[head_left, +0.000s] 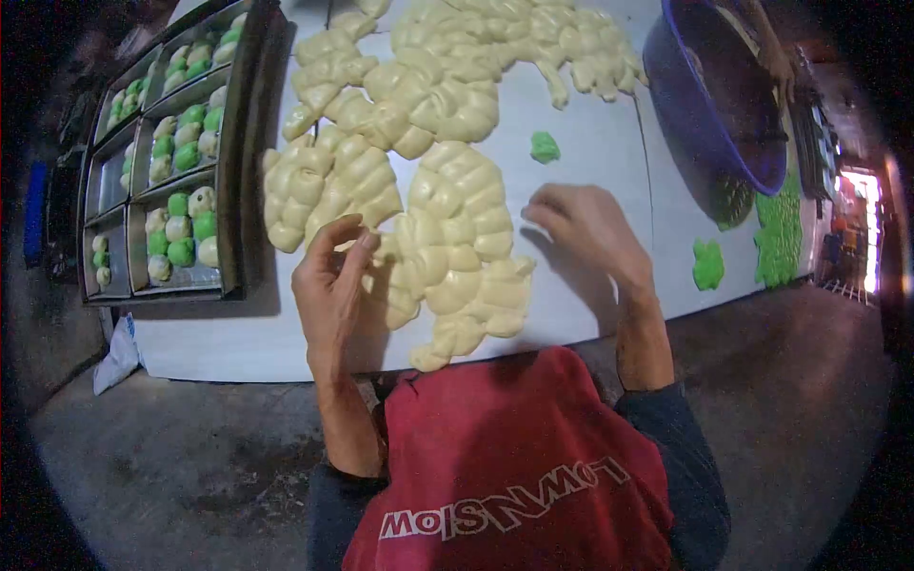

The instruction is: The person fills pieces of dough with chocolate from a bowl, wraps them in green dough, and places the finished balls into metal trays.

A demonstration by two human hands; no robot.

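Observation:
Pale cream dough (457, 205) lies on the white table in lumpy pieces pressed together, and one tongue of it reaches the near edge. My left hand (328, 290) is over the left side of this dough, fingers loosely curled, with a gap between thumb and forefinger and nothing visible in it. To the right of the dough, my right hand (595, 233) hovers above the table, its fingers drawn together and pointing left. Whatever its fingertips may hold is hidden. A small green dough piece (545, 147) sits just beyond my right hand.
At left stands a dark divided metal tray (228, 190) with green and cream dough balls in its compartments. A purple tub (666, 105) stands at the far right. Flat green dough (779, 233) and a smaller green piece (707, 265) lie near the table's right edge.

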